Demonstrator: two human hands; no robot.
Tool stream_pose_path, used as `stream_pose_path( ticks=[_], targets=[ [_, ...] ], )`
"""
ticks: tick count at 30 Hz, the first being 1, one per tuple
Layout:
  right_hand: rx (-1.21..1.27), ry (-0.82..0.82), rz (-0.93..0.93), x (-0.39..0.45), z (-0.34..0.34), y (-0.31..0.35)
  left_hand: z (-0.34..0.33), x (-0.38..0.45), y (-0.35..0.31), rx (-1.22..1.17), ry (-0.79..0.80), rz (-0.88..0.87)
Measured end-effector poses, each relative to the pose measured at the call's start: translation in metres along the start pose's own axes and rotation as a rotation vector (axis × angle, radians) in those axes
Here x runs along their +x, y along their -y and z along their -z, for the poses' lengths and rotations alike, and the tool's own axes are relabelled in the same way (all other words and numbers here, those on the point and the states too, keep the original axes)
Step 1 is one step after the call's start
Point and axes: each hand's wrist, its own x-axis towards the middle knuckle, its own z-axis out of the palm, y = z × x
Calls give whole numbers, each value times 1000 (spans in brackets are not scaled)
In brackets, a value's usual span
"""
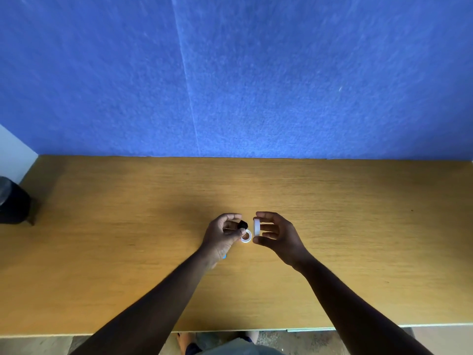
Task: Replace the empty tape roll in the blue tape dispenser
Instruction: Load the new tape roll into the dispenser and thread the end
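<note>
My left hand pinches a small black spindle between thumb and fingers, just above a thin white ring, the bare tape core, which sits at my fingertips. Whether the core rests on the table or is held I cannot tell. My right hand holds a thicker white tape roll upright on edge between thumb and fingers, a few centimetres right of the spindle. A sliver of the blue tape dispenser shows under my left palm; the rest is hidden.
The wooden table runs wide to both sides, with its front edge close to me. A blue felt wall stands behind it. A dark bin sits on the floor past the table's left end.
</note>
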Motion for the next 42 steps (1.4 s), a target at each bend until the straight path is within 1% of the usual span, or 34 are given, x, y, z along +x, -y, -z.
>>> stream_pose_path(
  ticks=[2, 5, 10, 26, 35, 42],
  targets=[
    [4, 11, -5, 0, -3, 3, 3, 0, -1, 33, -28, -27],
    [16, 15, -8, 1, -7, 6, 5, 0, -6, 96, -17, -80],
    [136, 33, -41, 6, -7, 10, 10, -2, -17, 105, 12, -104],
    [189, 47, -42, 13, -11, 24, 12, 6, -25, 13, 37, -94],
    [220, 62, -56, 11, -15, 28, 13, 0, -28, -108, 46, -24],
    [200, 69, -55, 12, -18, 27, 14, -3, -32, -75, 36, -23]
  ],
)
